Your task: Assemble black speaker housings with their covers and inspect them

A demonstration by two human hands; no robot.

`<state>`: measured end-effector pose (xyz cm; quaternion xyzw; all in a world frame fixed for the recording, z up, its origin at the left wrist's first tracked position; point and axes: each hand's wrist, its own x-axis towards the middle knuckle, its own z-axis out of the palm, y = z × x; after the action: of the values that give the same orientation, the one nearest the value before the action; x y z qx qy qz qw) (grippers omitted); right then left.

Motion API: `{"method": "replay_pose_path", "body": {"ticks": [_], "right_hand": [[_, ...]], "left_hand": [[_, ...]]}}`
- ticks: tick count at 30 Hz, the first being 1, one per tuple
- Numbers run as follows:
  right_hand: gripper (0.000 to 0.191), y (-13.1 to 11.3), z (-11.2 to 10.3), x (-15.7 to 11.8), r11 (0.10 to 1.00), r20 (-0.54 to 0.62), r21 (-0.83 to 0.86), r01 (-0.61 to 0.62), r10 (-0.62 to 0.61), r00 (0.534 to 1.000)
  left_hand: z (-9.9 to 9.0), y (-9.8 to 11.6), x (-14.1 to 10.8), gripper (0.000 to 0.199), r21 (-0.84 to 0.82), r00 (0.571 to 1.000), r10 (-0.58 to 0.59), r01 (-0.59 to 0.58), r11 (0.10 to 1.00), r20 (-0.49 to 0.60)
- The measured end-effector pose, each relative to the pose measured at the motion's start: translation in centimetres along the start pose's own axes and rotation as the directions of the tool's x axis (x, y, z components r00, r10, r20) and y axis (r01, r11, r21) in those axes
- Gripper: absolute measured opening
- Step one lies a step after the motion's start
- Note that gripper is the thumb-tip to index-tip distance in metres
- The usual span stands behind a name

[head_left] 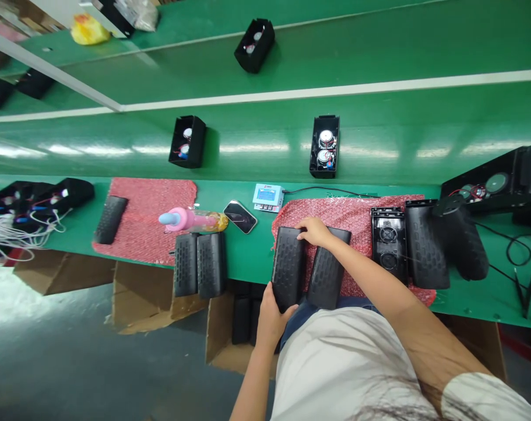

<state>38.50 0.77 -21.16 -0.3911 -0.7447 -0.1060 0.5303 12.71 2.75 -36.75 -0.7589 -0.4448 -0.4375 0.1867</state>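
Two black textured speaker covers lie side by side on a red bubble-wrap mat (pixel 348 211) at the bench edge. My left hand (pixel 269 316) grips the near end of the left cover (pixel 287 266). My right hand (pixel 314 231) rests on the far ends, where the left cover meets the right cover (pixel 327 272). To the right sit an open black speaker housing (pixel 388 242) and two more covers (pixel 426 245).
Another pair of covers (pixel 199 264) overhangs the bench edge by a pink bottle (pixel 190 220), a phone (pixel 240 216) and a small blue meter (pixel 268 197). Open speaker boxes (pixel 324 146) ride the green conveyor. Cardboard boxes (pixel 230 345) stand below. Tweezers (pixel 524 289) lie far right.
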Motion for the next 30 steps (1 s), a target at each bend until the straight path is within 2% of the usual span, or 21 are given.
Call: {"method": "replay_pose_path", "body": {"ticks": [6,8,10,12,13,14,15,16,17,19,21,23,25,28,30], "right_hand": [[0.032,-0.2,0.0,0.1,1.0,0.019,-0.008,-0.021,0.021,1.0],[0.032,-0.3,0.0,0.1,1.0,0.015,-0.01,-0.023,0.023,1.0],[0.031,-0.3,0.0,0.1,1.0,0.011,-0.009,-0.023,0.023,1.0],[0.03,-0.3,-0.1,0.1,1.0,0.009,-0.005,-0.018,0.018,1.0],[0.029,-0.3,-0.1,0.1,1.0,0.008,-0.003,-0.013,0.013,1.0],[0.028,-0.2,-0.1,0.1,1.0,0.006,-0.001,-0.008,0.008,1.0],[0.028,-0.2,0.0,0.1,1.0,0.003,0.002,-0.002,0.002,1.0],[0.027,0.0,0.0,0.2,1.0,-0.001,0.005,0.005,-0.005,1.0],[0.027,0.1,0.1,0.3,1.0,-0.007,0.008,0.012,-0.012,1.0],[0.027,0.2,0.4,0.5,1.0,-0.03,0.017,0.026,-0.026,0.999],[0.028,0.1,0.7,0.5,0.998,-0.072,0.036,0.049,-0.046,0.996],[0.026,-0.2,0.8,-0.2,0.994,-0.158,0.069,0.083,-0.072,0.985],[0.022,-0.3,0.7,-2.0,0.989,-0.312,0.108,0.101,-0.063,0.948],[0.025,0.5,0.6,-6.6,0.983,-0.581,0.179,0.047,0.067,0.811],[0.037,1.9,0.9,-10.3,0.968,-0.659,0.252,-0.005,0.175,0.732]], "left_hand": [[-0.2,1.2,0.2,0.1,0.096,0.997,-0.057,0.052,0.994,0.052],[-1.4,2.3,0.3,0.1,0.15,0.995,-0.063,0.05,0.987,0.079],[-3.4,4.0,0.7,0.101,0.211,0.996,-0.059,0.042,0.976,0.074],[-5.7,5.9,1.6,0.102,0.264,1.0,-0.022,0.027,0.964,-0.022],[-6.6,6.8,2.2,0.102,0.289,0.991,0.008,0.032,0.957,-0.134],[-7.0,7.5,3.0,0.097,0.312,0.952,0.089,0.007,0.95,-0.293],[-7.0,8.2,3.8,0.092,0.322,0.902,0.157,-0.021,0.946,-0.402],[-6.5,8.6,4.7,0.087,0.322,0.865,0.193,-0.039,0.946,-0.463],[-5.6,8.9,5.5,0.085,0.334,0.867,0.214,-0.059,0.941,-0.451],[-2.9,8.9,6.8,0.08,0.337,0.913,0.24,-0.123,0.933,-0.33],[-0.6,8.4,7.7,0.086,0.317,0.944,0.216,-0.132,0.939,-0.249],[0.4,7.8,8.1,0.093,0.288,0.961,0.194,-0.133,0.948,-0.197],[0.2,7.0,8.4,0.097,0.251,0.971,0.179,-0.137,0.958,-0.156],[-1.0,5.3,8.9,0.104,0.178,0.98,0.169,-0.149,0.973,-0.102],[-1.8,3.7,9.8,0.109,0.114,0.983,0.175,-0.168,0.979,-0.061]]}}
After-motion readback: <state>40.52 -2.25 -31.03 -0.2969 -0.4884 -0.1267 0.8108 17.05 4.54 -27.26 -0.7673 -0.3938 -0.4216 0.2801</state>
